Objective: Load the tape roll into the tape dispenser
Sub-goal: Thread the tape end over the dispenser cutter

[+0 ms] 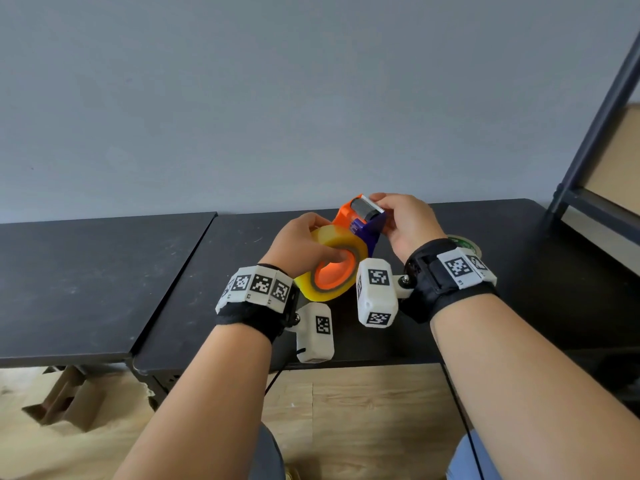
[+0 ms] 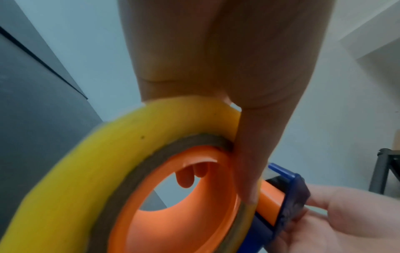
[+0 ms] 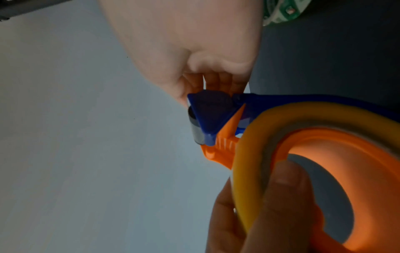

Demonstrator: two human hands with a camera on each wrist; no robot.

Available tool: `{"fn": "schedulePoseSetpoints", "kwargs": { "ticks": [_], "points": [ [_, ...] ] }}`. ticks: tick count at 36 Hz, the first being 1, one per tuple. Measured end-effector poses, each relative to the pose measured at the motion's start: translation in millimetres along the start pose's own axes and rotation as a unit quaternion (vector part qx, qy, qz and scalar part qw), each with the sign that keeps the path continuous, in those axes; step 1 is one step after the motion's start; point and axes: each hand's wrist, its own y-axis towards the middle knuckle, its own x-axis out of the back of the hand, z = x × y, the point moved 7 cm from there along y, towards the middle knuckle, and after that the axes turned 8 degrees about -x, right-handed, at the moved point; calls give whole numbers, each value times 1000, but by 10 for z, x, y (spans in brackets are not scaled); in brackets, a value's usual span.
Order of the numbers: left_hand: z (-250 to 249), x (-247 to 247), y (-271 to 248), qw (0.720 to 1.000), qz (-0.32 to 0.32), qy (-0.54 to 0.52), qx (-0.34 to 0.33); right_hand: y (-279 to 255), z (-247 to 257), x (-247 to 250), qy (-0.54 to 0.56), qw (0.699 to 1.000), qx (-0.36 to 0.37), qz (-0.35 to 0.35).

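Note:
A yellow tape roll (image 1: 337,244) (image 2: 103,154) (image 3: 249,154) sits around the orange hub of an orange and blue tape dispenser (image 1: 363,220) (image 2: 288,202) (image 3: 212,119), held up above the black table (image 1: 502,258). My left hand (image 1: 301,244) grips the roll, thumb (image 2: 249,154) across its side face and into the hub, fingers behind it. My right hand (image 1: 401,220) pinches the dispenser's front end by the grey roller and toothed blade; its fingers (image 3: 216,80) lie behind the blue part.
A second black table (image 1: 86,271) stands at the left with a gap between. A green-printed tape roll (image 1: 465,244) (image 3: 281,12) lies on the table behind my right wrist. A dark metal shelf frame (image 1: 595,133) rises at the right. Cardboard pieces (image 1: 65,400) lie on the floor.

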Motion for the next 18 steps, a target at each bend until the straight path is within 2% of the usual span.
{"fn": "schedulePoseSetpoints", "kwargs": {
  "ticks": [8, 13, 18],
  "points": [
    [39, 40, -9, 1000, 9, -22, 1, 24, -110, 53, 100, 995, -23, 7],
    [78, 76, -26, 999, 18, -47, 3, 69, -166, 36, 5, 999, -41, -8],
    [38, 71, -18, 997, 48, -58, -1, 69, -355, -130, -131, 989, -51, 50]
  ]
}}
